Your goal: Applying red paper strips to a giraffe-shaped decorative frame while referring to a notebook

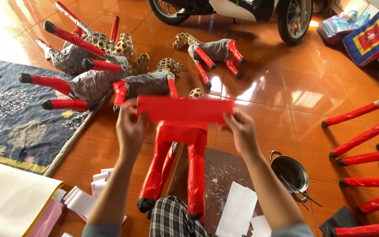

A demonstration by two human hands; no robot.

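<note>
Flanking red paper strip [185, 109]: unfinished horse figures [97, 72].

Bare tile [286, 101] ahead open; paper animals [97, 74] crowd left, red legs [365, 153] right, pot [290, 171] near right.

Paper strip [185, 109] stretched between left hand [130, 127] and right hand [241, 129], above paper horse figure [178, 158]. Finished figures [88, 74] behind-left beside rug [14, 109]; metal pot [289, 172] on floor, right.

A home used as a craft workshop: tiled floor [286, 101], patterned rug [9, 109], parked motorbike [237, 11], unfinished paper animal figures [93, 79].
</note>
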